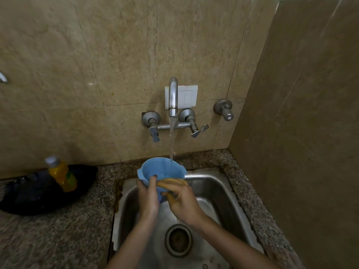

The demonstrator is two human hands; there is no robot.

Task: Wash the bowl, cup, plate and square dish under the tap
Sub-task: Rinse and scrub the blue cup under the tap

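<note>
A speckled grey-brown granite counter (pixel 58 239) runs along the foot of the beige tiled wall and wraps round a stainless steel sink (pixel 213 183) sunk into it on the right. The sink's basin is wet, with a round dark drain (pixel 178 240) in its floor. Brownish stains (pixel 117 199) mark the seam along the sink's left rim and the back edge. On the counter well left of the sink lies a glossy black thing (pixel 38 193), bag or shallow dish I cannot tell, and on it rests a tilted bottle of yellow liquid (pixel 62 174) with a pale cap
</note>
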